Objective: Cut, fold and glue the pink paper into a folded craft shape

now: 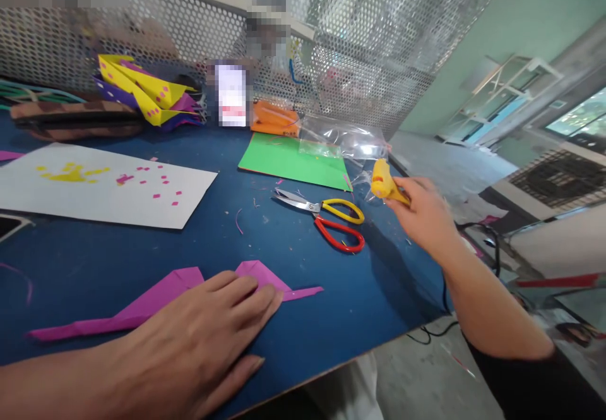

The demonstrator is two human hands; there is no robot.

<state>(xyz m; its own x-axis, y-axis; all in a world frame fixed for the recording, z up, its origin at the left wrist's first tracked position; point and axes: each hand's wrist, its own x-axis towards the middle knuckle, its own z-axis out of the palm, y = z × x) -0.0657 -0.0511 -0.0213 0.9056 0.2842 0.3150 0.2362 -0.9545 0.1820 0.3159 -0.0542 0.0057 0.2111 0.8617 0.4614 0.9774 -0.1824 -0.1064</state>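
Across the front of the blue table lies a folded purple paper with a long thin tail at each end. My left hand rests flat on its middle, fingers stretched out and hiding part of it. At the right table edge, my right hand is closed around the handle of a yellow glue gun, held above the surface. Between the hands lie scissors with one yellow and one red handle, their blades pointing left and slightly apart.
Behind the scissors are green paper, an orange packet and a clear plastic bag. To the left lie white paper with yellow and pink bits, a brown pouch and yellow-purple folded paper. A perforated metal screen stands behind.
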